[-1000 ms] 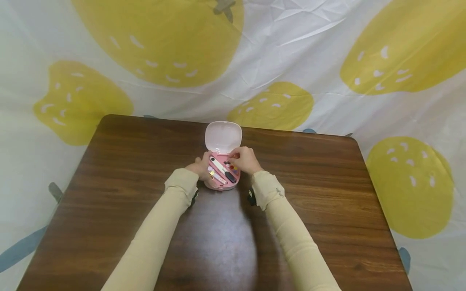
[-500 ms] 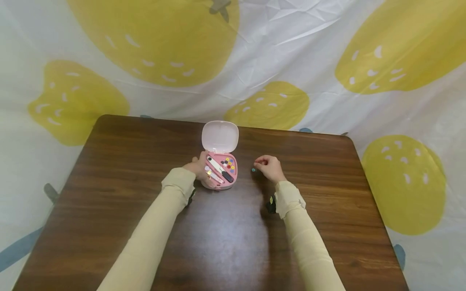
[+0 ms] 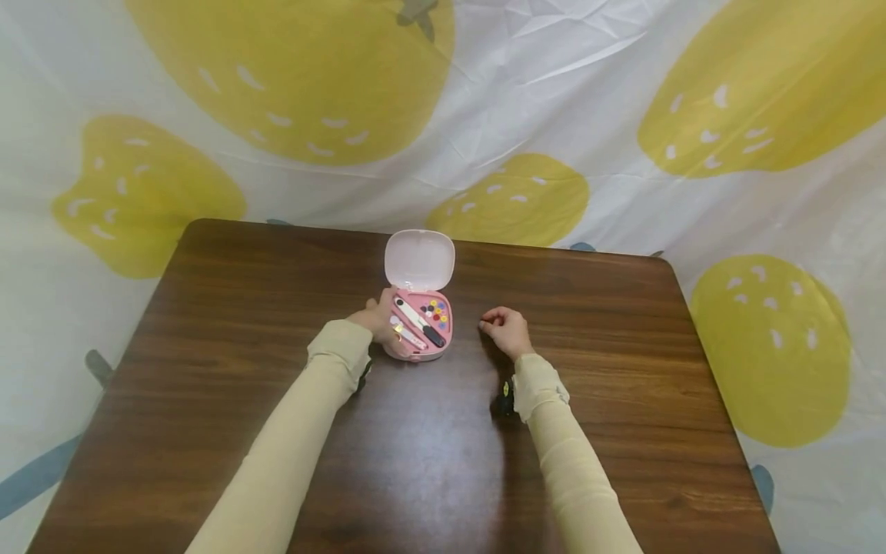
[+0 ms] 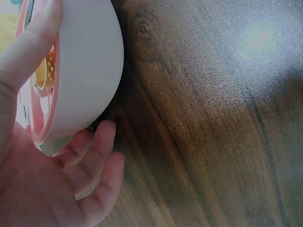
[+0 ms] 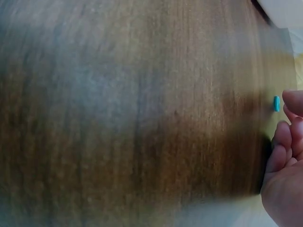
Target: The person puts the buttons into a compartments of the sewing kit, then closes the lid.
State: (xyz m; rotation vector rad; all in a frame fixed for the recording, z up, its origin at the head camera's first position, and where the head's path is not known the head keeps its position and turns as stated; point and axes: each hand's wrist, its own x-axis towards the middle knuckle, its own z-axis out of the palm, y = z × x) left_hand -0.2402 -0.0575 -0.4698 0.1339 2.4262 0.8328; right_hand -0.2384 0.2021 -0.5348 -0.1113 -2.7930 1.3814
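A pink-and-white sewing kit box [image 3: 422, 355] stands with its lid [image 3: 419, 259] raised. My left hand [image 3: 377, 317] grips its left side, thumb over the rim and fingers against the wall. Inside lie a long white tool with a black end [image 3: 419, 322], several coloured buttons [image 3: 435, 312] and a gold dimpled thimble [image 4: 43, 73]. To the right of the box, my right hand [image 3: 507, 332] is low over the table with curled fingers. A teal button [image 5: 276, 103] is right at its fingertips. Whether they pinch it cannot be told; the head view hides the button.
The dark wooden table [image 3: 263, 369] carries the box near its far edge. Behind hangs a white cloth [image 3: 332, 192] printed with yellow fruit shapes.
My right hand has gone from inside the box to the table on its right. A teal button showed there half a second ago; my fingertips now cover that spot. The left hand keeps its grip.
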